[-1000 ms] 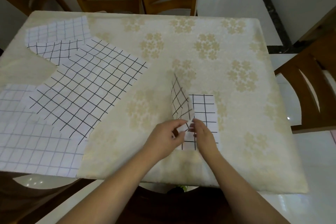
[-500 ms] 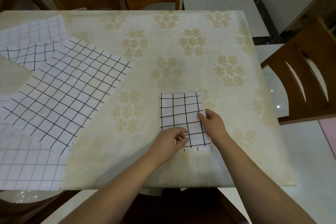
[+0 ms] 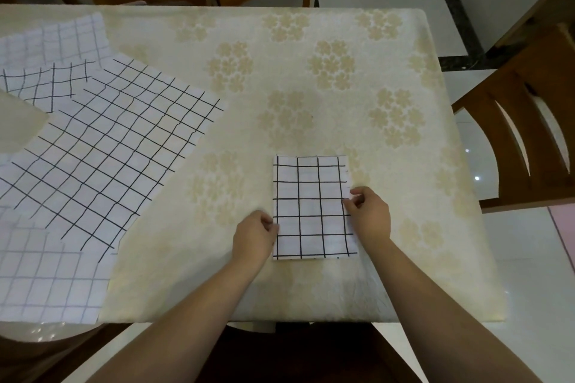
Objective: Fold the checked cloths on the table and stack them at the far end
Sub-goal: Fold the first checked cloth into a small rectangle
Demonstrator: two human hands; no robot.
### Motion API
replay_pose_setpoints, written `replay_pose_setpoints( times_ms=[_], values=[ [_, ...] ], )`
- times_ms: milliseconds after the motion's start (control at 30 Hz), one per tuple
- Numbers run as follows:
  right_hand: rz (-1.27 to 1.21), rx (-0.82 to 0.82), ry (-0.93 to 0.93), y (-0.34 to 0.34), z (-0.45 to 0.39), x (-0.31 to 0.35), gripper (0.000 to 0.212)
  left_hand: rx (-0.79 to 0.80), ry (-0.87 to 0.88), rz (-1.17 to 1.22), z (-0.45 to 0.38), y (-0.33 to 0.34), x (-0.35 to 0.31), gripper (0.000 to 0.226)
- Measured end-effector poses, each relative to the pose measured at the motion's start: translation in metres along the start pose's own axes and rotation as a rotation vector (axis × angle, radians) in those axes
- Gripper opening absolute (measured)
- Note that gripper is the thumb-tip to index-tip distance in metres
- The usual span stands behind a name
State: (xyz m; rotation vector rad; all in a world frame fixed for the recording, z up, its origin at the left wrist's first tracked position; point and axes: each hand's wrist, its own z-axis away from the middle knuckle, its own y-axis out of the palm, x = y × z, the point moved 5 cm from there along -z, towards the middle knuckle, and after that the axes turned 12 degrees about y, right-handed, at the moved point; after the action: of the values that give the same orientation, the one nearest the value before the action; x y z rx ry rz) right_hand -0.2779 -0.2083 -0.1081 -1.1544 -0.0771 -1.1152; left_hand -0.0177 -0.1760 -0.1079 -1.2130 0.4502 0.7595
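I have my left hand (image 3: 255, 235) and right hand (image 3: 368, 214) pinching the folded checked cloth (image 3: 312, 207) at its side edges; lifting unevenly off the worktop (image 3: 311, 87) could spring the layers open.

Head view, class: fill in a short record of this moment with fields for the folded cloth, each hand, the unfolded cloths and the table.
folded cloth: small rectangle, flat near the table's front edge
left hand: fingers curled at the cloth's left edge
right hand: pinches the cloth's right edge
unfolded cloths: several overlapping, spread on the left
table: floral cream cover
chairs: wooden, far side and right
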Motion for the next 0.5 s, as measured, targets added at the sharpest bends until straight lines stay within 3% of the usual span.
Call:
replay_pose_setpoints(
  times_ms=[500],
  values=[
    [-0.01, -0.104, -0.075, 0.007, 0.017, 0.001, 0.021, -0.018, 0.0, 0.222, -0.003, -0.017, 0.008, 0.015]
  ],
)
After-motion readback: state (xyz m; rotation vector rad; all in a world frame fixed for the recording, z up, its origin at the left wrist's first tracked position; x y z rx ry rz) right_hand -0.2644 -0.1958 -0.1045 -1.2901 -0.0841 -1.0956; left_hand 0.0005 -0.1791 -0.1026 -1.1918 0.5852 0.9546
